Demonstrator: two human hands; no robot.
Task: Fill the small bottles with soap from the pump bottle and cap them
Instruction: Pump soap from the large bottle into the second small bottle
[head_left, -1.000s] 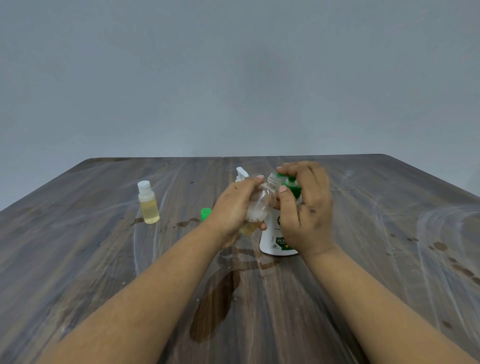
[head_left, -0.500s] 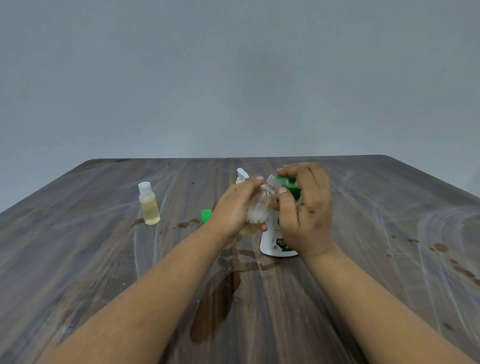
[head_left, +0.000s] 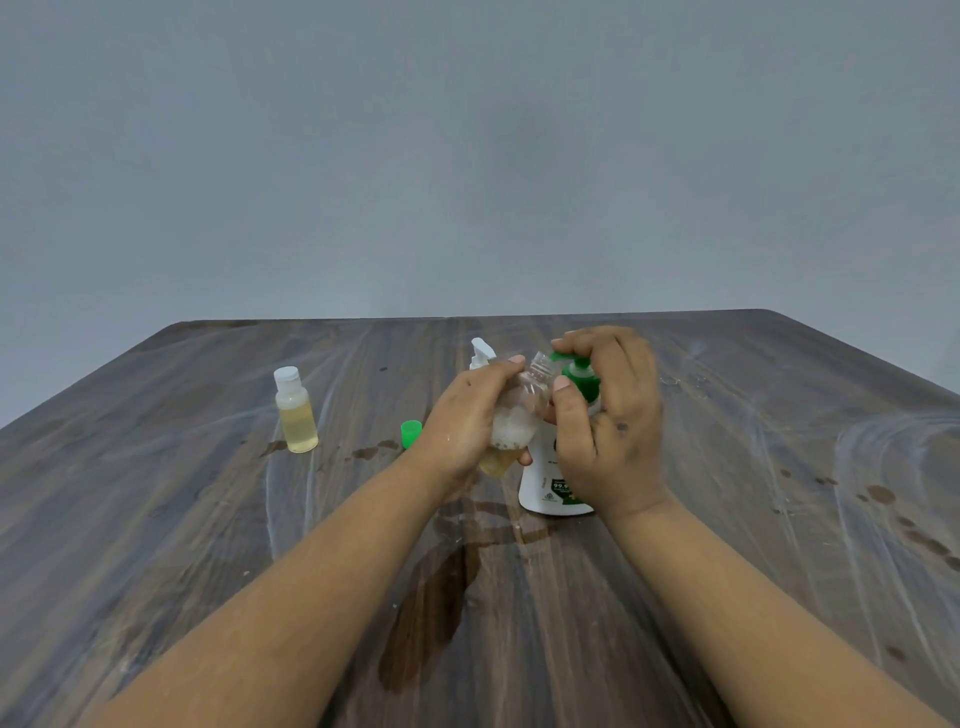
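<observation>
A dark wooden table (head_left: 208, 519) fills the lower half of the frame, with a wet stain at lower centre. At centre stands the white pump bottle (head_left: 545, 480) with its green pump head (head_left: 579, 376). The right hand (head_left: 608, 421) curls over that head, fingers on top and thumb in front. The left hand (head_left: 467, 421) grips a clear small bottle (head_left: 519, 415), tilted with its open neck just beside the spout; it holds foam and some yellow soap. At centre left stands 1 capped small bottle (head_left: 295, 410), filled. A green cap (head_left: 410, 434) lies near the left wrist. A white nozzle (head_left: 482, 351) shows behind the left hand.

The filling step appears under way. Next likely calls for steady pump presses with neck kept under spout, then the green cap.
</observation>
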